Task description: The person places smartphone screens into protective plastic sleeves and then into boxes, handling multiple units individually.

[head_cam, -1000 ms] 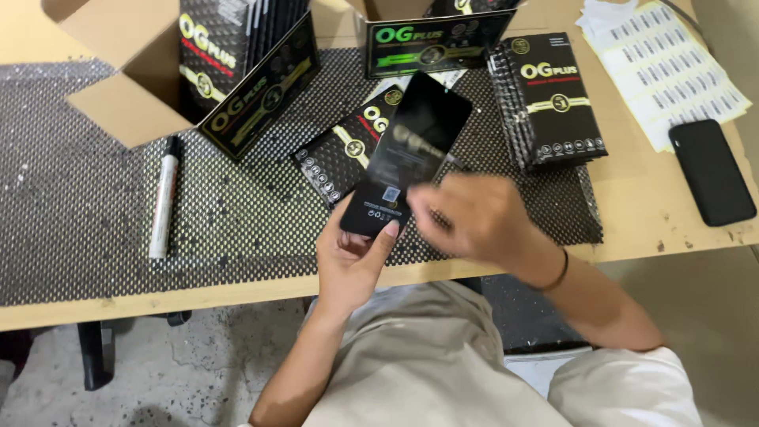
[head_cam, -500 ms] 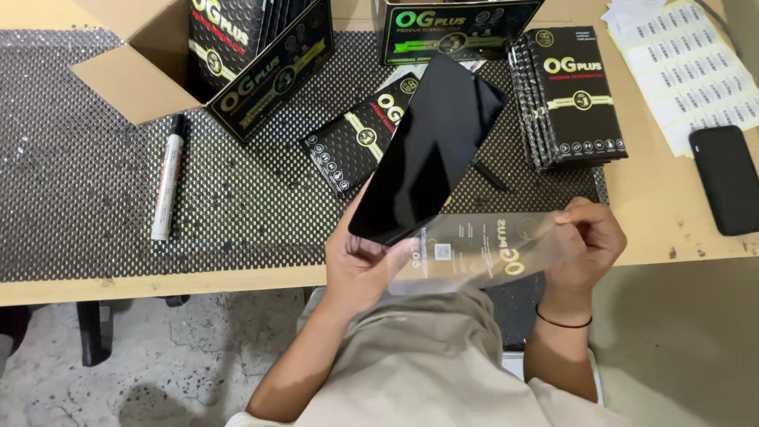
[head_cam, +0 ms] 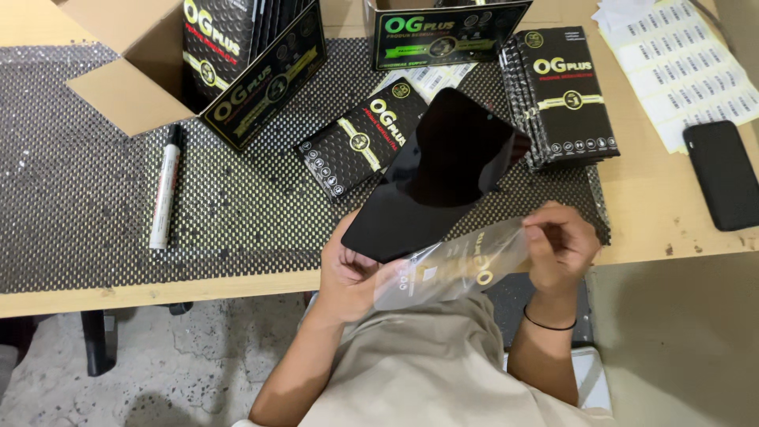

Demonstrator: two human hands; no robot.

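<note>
Wooden surface with a black dotted mat over most of it. Far left, an open cardboard box with dark packs standing inside, top cut off by the frame. Far middle, a dark display box, also cut off. Right of it, a stack of packs; one loose pack lies flat mid-mat. Label sheets far right, a black phone beside them, face down or screen off, cannot tell which. White marker on the mat, left.

Glass panel: glossy black, rounded corners, tilted, held above the near edge of the surface, its far end over the mat. Left hand grips its near end, fingers partly hidden under it. Clear sleeve: crinkled, see-through with pale print, just below the panel's near end, over the lap. Right hand pinches the sleeve's right end; its left end reaches the left hand, contact unclear. Sleeve edges hard to make out against the beige clothing.
</note>
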